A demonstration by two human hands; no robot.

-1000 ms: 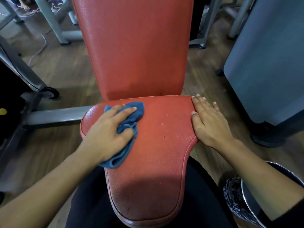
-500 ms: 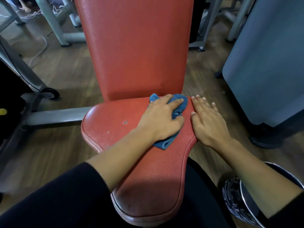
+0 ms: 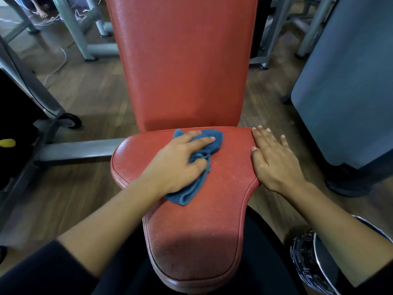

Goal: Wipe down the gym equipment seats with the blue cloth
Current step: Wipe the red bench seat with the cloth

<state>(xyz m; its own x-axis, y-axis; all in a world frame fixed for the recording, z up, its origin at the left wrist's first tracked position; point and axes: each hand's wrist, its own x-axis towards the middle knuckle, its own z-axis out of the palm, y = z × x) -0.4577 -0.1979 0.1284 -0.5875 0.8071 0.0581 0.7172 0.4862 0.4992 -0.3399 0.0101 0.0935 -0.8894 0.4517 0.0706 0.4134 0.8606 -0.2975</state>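
1 blue cloth (image 3: 214, 141) lies bunched on the back part of 1 red padded seat (image 3: 212, 231), just in front of 1 upright red backrest (image 3: 185, 60); its tail trails toward the seat's narrow front.

2 hands are on the seat. The left hand (image 3: 180, 165) lies on top of the cloth, fingers stretched forward over it and the thumb drawn in, pinching a fold against the side of the hand. The right hand (image 3: 274, 162) holds nothing: it rests flat and spread on the seat's right edge, fingertips reaching past the back corner.

A few small dark specks mark the red cover near the cloth.

1 grey metal bar (image 3: 78, 150) runs left from under the seat toward 1 small black wheel (image 3: 69, 122). 1 yellow knob (image 3: 7, 142) shows at the far left edge. 1 white cable (image 3: 57, 67) loops across the wooden floor (image 3: 85, 92). 1 blue-grey panel (image 3: 350, 81) stands at the right.

1 round container (image 3: 302, 258) with a shiny rim sits at the lower right; its black band carries white markings too blurred to read. No other writing or brand can be read.
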